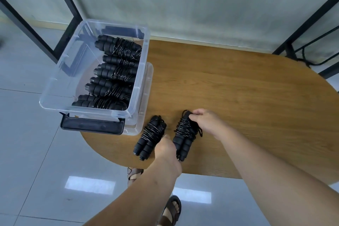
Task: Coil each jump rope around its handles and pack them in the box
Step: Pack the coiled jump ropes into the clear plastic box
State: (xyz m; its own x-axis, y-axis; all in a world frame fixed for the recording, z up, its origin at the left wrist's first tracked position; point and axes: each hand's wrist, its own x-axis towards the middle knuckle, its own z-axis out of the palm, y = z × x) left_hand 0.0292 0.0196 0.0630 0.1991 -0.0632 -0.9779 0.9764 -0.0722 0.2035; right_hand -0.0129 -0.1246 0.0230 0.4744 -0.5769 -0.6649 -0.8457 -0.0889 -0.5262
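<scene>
table: wooden table (238,97) holds your clear box (141,71), already lined with coiled ropes.
right hand (207,121): pinches the top of your jump rope (185,134), likely tucking the end.
left hand (167,149): grips its handles, steadying.
spare bundle (150,135): just beside, waiting.

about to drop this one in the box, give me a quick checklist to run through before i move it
1. Cord wound round the black foam-handled jump rope bundle in hand: ok, though a loose loop hangs off its right side.
2. Right hand grip on the bundle's far end: ok, fingers pinch it.
3. Left hand grip on the near handle ends: cannot tell, the fingers are hidden.
4. Second coiled black rope bundle on the oval wooden table: ok, lies apart, left of the held one.
5. Room in the clear plastic storage box: cannot tell, a row of bundles fills most of the floor.
6. Box open: ok, no lid on top.
</scene>
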